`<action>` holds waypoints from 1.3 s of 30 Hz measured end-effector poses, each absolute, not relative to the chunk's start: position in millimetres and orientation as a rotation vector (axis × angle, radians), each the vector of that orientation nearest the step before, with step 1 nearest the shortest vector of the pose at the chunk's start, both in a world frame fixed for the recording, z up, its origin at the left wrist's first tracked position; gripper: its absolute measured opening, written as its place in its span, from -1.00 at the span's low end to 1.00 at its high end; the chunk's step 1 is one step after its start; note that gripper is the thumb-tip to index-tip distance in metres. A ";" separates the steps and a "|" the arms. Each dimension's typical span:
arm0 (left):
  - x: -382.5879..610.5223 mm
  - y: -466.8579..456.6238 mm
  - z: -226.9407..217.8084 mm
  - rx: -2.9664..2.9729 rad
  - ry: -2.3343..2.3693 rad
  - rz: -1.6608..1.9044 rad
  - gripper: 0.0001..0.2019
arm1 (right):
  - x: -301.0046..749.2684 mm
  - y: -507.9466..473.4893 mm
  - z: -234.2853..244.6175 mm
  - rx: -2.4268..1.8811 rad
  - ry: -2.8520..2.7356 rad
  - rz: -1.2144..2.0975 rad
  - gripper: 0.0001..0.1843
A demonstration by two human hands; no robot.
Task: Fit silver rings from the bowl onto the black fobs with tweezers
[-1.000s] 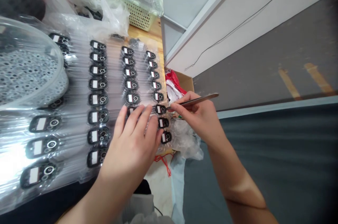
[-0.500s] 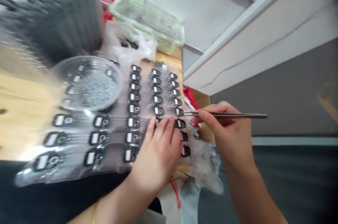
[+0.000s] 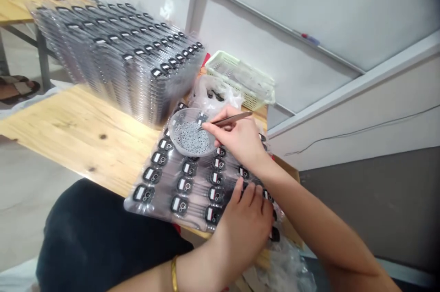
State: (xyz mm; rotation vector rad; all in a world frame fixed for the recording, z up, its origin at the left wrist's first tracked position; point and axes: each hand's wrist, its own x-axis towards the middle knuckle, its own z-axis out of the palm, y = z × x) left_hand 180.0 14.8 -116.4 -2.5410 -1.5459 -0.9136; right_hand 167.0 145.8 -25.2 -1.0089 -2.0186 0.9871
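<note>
While right hand holds tweezers over dish — left hand on blister sheet

We are in a small assembly workshop: well beyond the right grip, which holds fine tweezers, tall stacks of plastic sheets loaded with small black parts rise on a plain pine bench with metal legs. Past the grip, a pale green plastic basket sits against a white panelled wall, and a cardboard box shows to the grip's right. Far to its left, sandals lie on the bare floor.
</note>
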 end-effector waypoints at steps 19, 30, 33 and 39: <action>177.9 14.5 -117.3 -2.551 -1.533 -0.967 -0.72 | 153.8 153.0 -39.9 -1.008 -2.191 1.025 -0.79; 178.8 17.0 -117.9 -2.531 -1.506 -0.923 -0.68 | 160.7 143.2 -23.4 -1.015 -1.916 1.078 -0.78; 179.2 17.6 -119.3 -2.524 -1.531 -0.937 -0.71 | 187.9 128.0 -12.6 -1.009 -1.748 1.089 -0.76; 176.2 21.5 -112.2 -2.612 -1.542 -1.036 -0.82 | 294.0 69.3 -16.2 -1.251 -1.340 0.892 -0.73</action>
